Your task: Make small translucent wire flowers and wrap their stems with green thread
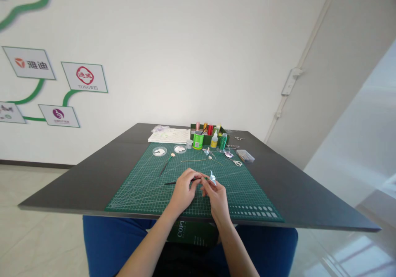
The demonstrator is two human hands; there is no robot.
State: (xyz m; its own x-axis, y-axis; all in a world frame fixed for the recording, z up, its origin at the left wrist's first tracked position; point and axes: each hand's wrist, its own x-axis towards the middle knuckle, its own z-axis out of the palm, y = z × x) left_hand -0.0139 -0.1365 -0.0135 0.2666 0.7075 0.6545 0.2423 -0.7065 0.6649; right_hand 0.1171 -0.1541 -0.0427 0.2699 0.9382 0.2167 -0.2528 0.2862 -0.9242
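Blue-trousered legs [111,244] nearest, under counter [293,194] edge. Bare hands over green cutting mat [145,194]. Left hand [185,184]: grip closed, fingers around dark flower-tipped stick [170,183], free end poking out left. Right hand [218,192]: grip pinched at stick's other end, by pale blue flower [212,178]; exact fingertip contact hidden. Beyond, on mat: thin gold wire [193,160], second stick with whitish flower [167,164], white-handled scissors [237,163]; clear case [245,156] right of mat. Farther: two round dishes [159,151], bright green can [198,140], yellow-labelled bottle [214,140], dark green box [192,131] with spools. Last, white wall [198,62].
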